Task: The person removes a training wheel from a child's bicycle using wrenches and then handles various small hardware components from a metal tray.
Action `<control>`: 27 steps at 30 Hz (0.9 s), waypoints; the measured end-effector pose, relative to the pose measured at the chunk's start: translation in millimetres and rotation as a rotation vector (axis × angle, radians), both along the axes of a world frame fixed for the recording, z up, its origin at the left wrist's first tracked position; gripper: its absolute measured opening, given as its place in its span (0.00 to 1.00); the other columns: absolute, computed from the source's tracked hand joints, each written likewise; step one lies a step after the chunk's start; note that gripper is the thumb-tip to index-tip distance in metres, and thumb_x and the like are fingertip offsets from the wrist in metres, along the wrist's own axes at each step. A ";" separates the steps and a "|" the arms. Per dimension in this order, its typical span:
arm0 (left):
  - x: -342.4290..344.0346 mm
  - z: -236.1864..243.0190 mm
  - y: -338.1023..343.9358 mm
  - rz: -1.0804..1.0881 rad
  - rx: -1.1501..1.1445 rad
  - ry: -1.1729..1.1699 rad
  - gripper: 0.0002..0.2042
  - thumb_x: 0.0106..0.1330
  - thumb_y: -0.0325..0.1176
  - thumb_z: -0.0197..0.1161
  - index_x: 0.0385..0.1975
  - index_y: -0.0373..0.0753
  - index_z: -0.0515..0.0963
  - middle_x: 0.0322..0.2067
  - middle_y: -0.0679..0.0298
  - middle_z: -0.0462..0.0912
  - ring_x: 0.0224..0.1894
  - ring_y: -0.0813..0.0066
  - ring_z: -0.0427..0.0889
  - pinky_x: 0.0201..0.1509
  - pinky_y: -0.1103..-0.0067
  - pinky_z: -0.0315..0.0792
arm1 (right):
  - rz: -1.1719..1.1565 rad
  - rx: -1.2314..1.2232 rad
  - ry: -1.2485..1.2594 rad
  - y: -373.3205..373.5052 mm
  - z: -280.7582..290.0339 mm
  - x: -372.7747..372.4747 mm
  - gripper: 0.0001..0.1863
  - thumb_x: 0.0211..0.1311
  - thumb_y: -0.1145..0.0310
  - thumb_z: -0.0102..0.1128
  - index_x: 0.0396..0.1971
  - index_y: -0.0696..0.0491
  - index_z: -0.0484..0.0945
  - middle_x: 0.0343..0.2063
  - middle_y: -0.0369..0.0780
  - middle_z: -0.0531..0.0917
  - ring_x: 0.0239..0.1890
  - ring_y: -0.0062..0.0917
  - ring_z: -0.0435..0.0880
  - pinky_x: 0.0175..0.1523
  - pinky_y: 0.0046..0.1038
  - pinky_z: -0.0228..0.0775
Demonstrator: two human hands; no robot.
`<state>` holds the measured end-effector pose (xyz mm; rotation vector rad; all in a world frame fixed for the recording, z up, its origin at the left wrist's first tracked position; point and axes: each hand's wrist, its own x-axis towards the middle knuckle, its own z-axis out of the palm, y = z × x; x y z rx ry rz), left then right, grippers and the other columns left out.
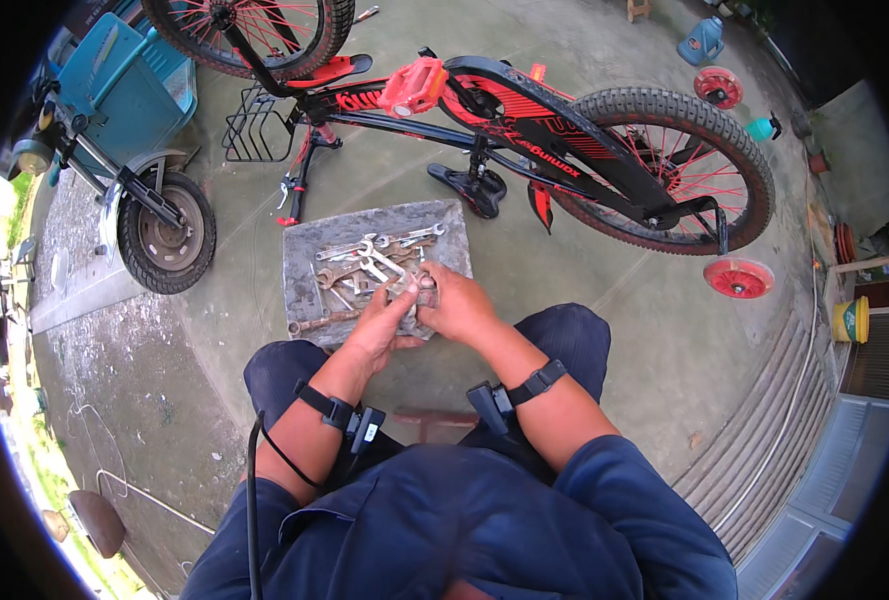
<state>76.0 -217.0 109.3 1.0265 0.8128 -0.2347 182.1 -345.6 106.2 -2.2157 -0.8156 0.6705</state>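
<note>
Two bare hands close together over the near right part of a shallow grey rectangular tray (301, 250), which is the landmark for all positions below. Left hand (380, 325): grip closed, thumb and fingers on a small greyish metal piece (423, 292). Right hand (457, 303): grip also closed on that piece, from its right side. Piece is above the tray's near right part, largely covered by fingers; can't tell its exact type, or which hand bears more of the load

Inside the tray: loose heap of metal wrenches (335, 272), silver and brownish, overlapping at mixed angles. Bright silver open-ended wrench (385, 262) on top of the heap, just beyond the fingers. Long rusty-brown bar-shaped tool (323, 323) along the tray's near left edge

Beyond the tray: black-and-red bicycle (565, 150), upside down on the grey concrete ground (585, 290), black saddle (477, 190) down, red plastic pedal (413, 88) up. Black wire basket (258, 125) beyond the tray, to its left. Knobbly black-tyred wheel with red spokes (670, 170) beyond and right of the tray

Left of the tray, well apart: three-wheeler's black front tyre (167, 232), bright blue cargo box (115, 75) farther beyond. Right of the tray, well apart: small red stabiliser wheel (738, 278), then yellow plastic bucket (851, 320)
</note>
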 end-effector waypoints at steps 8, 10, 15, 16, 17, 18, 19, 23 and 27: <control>-31.2 36.6 -26.1 -0.054 0.155 0.032 0.23 0.66 0.39 0.64 0.58 0.41 0.66 0.46 0.64 0.80 0.43 0.74 0.81 0.37 0.75 0.77 | 0.215 0.158 0.112 -29.9 6.5 -4.4 0.34 0.39 0.59 0.78 0.51 0.51 0.78 0.39 0.46 0.85 0.40 0.38 0.85 0.47 0.33 0.75; -44.0 43.4 -27.5 -0.071 0.214 0.032 0.21 0.66 0.38 0.64 0.56 0.40 0.68 0.42 0.64 0.82 0.38 0.76 0.82 0.34 0.79 0.76 | 0.276 0.189 0.162 -31.7 9.7 -8.9 0.36 0.39 0.58 0.79 0.52 0.52 0.78 0.38 0.44 0.86 0.39 0.34 0.85 0.47 0.31 0.75; -64.0 54.7 -35.5 -0.011 0.235 0.032 0.18 0.69 0.39 0.61 0.54 0.39 0.70 0.41 0.64 0.83 0.38 0.77 0.82 0.32 0.81 0.75 | 0.355 0.232 0.399 -38.2 8.3 -11.1 0.41 0.44 0.51 0.77 0.59 0.52 0.73 0.39 0.42 0.84 0.40 0.27 0.82 0.46 0.29 0.75; -66.3 55.8 -36.7 -0.004 0.232 0.035 0.18 0.69 0.40 0.60 0.54 0.40 0.70 0.42 0.64 0.83 0.38 0.77 0.83 0.33 0.81 0.75 | 0.349 0.257 0.428 -39.1 5.8 -12.2 0.41 0.45 0.51 0.77 0.60 0.51 0.72 0.40 0.41 0.83 0.40 0.26 0.82 0.45 0.29 0.76; -68.0 57.9 -38.0 -0.010 0.225 0.034 0.18 0.70 0.40 0.59 0.55 0.40 0.70 0.42 0.64 0.83 0.38 0.77 0.83 0.32 0.81 0.76 | 0.344 0.281 0.456 -40.3 3.4 -12.6 0.41 0.46 0.51 0.77 0.61 0.51 0.71 0.40 0.40 0.83 0.40 0.25 0.81 0.43 0.29 0.76; -71.4 60.8 -38.7 -0.011 0.221 0.036 0.18 0.71 0.41 0.58 0.55 0.40 0.70 0.42 0.64 0.83 0.38 0.77 0.83 0.32 0.80 0.76 | 0.335 0.252 0.531 -40.3 8.6 -14.0 0.41 0.48 0.52 0.76 0.62 0.50 0.70 0.41 0.40 0.83 0.40 0.24 0.81 0.42 0.28 0.76; -74.4 63.5 -39.2 -0.012 0.217 0.038 0.18 0.71 0.42 0.58 0.55 0.40 0.70 0.42 0.64 0.83 0.39 0.76 0.83 0.32 0.80 0.76 | 0.326 0.222 0.606 -40.1 14.1 -14.0 0.41 0.49 0.52 0.75 0.63 0.50 0.69 0.41 0.39 0.83 0.41 0.23 0.81 0.40 0.27 0.77; -76.8 70.0 -45.6 -0.039 0.265 0.005 0.22 0.71 0.47 0.56 0.56 0.37 0.70 0.43 0.62 0.82 0.39 0.73 0.83 0.36 0.75 0.79 | 0.336 0.250 0.741 -39.1 12.0 -10.2 0.39 0.54 0.56 0.73 0.65 0.49 0.66 0.44 0.38 0.82 0.41 0.22 0.81 0.36 0.24 0.77; -85.1 81.2 -48.3 -0.165 0.266 0.048 0.25 0.72 0.51 0.52 0.58 0.37 0.69 0.45 0.60 0.81 0.40 0.71 0.83 0.37 0.75 0.78 | 0.334 0.358 0.816 -38.4 20.7 -13.5 0.40 0.52 0.56 0.74 0.64 0.54 0.68 0.45 0.40 0.82 0.43 0.23 0.81 0.44 0.25 0.76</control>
